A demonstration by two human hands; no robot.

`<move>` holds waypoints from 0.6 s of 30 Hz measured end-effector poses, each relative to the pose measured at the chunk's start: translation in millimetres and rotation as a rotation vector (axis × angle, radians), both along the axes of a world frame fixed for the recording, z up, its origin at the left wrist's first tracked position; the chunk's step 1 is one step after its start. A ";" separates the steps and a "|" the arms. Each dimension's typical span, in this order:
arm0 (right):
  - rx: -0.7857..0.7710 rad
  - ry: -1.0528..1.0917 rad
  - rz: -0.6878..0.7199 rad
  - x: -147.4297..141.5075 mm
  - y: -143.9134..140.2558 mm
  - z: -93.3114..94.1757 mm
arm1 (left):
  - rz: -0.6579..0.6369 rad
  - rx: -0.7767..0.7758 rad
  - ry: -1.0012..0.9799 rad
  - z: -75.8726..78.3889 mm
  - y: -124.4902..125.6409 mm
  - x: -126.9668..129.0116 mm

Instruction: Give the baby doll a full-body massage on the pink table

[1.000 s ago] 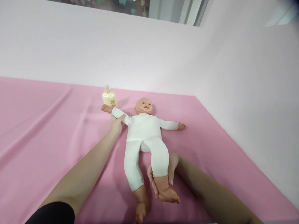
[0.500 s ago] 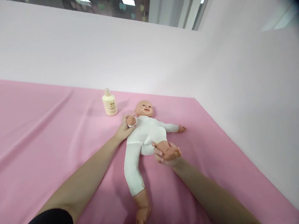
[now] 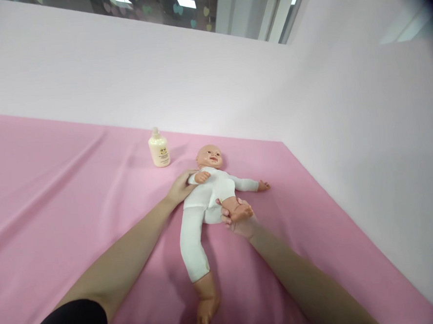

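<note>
Fingers of the right hand lie half hidden under the doll's foot.

Cream lotion bottle upright on the far middle of a pink sheet, pale pink wall behind and along the right, dark window strip with ceiling lights and heart shapes at top
</note>
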State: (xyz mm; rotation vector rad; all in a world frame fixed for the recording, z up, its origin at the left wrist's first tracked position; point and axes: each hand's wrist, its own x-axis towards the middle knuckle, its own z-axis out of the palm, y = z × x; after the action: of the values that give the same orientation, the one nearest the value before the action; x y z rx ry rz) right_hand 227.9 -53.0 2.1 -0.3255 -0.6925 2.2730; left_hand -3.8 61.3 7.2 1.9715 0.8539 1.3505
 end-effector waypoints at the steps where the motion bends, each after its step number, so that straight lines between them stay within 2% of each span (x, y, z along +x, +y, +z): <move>1: 0.039 0.015 0.037 0.7 -0.8 -2.5 | 0.050 -0.014 -0.038 -0.5 1.1 -0.4; 5: 0.186 -0.001 0.206 3.2 -7.7 -12.1 | 0.275 -0.115 -0.285 -5.0 10.9 -3.3; 8: 0.230 -0.077 0.412 2.7 -11.3 -15.3 | 0.353 -0.187 -0.476 -8.0 18.7 -6.5; 12: 0.312 -0.127 0.763 -1.5 -8.6 -12.8 | 0.364 -0.188 -0.666 -8.8 25.0 -12.3; 14: 0.342 -0.128 0.892 -3.4 -7.0 -11.7 | 0.361 -0.181 -0.706 -7.6 25.9 -15.2; 18: 0.356 -0.072 0.968 -3.1 -8.3 -18.1 | 0.335 -0.083 -0.634 -0.9 19.2 -15.8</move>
State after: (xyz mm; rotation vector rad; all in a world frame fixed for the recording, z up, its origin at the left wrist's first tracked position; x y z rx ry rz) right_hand 224.9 -61.3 -16.0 0.1526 -1.5078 2.9353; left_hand -19.6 80.4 6.3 1.2368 0.9192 1.9434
